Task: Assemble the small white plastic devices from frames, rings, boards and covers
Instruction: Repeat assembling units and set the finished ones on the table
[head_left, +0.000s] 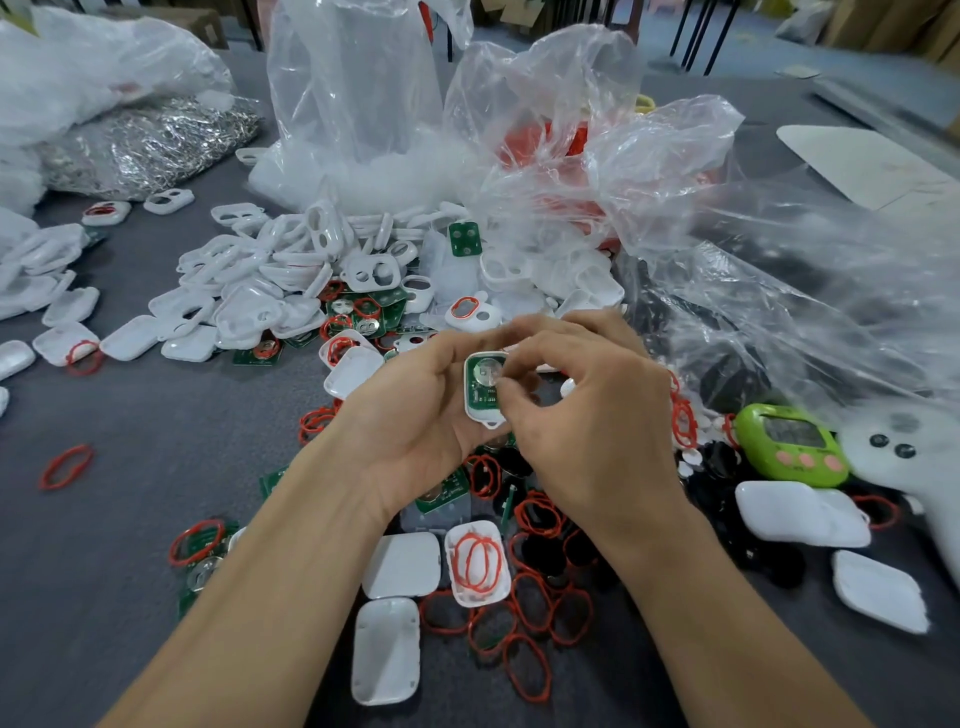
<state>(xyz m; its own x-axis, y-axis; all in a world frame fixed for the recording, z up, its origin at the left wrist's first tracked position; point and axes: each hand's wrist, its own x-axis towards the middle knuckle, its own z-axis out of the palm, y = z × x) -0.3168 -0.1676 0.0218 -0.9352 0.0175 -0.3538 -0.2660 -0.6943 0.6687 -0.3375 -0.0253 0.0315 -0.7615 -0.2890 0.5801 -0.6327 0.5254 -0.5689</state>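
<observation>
Left hand (415, 415): is cupping the half-built device (485, 391) from its 9 o'clock side, palm turned up, fingers curling round the white shell.
Right hand (587, 415): is sitting at the device's 3 o'clock, thumb and forefinger bunched together and pinching at the face of the board. The other fingers are curling loosely above it.
Half-built device: is being held up off the counter (130, 441), pretty much dead centre, right between both hands. It's a white frame with a green board and a round shiny disc showing inside, little loop tab pointing to 6 o'clock.
White frames (280, 270): are piling up in a big loose heap at 11 o'clock from the hands, with green boards (363, 312) mixed in along the near edge.
Red rings (535, 613): are lying in a tangle at 6 o'clock, under the wrists.
Stray red ring (66, 466): is lying on its own, well apart at 9 o'clock.
White covers (402, 564): are lying at 6 o'clock just beside the ring tangle. One cover (477, 564) is holding a couple of red rings.
Green timer (792, 447): is sitting at 3 o'clock.
Plastic bags (363, 104): clear and crumpled, are standing from 12 to 2 o'clock behind the heap.
Silver bag (150, 140): is lying at 10 o'clock, full of shiny bits too small to make out.
</observation>
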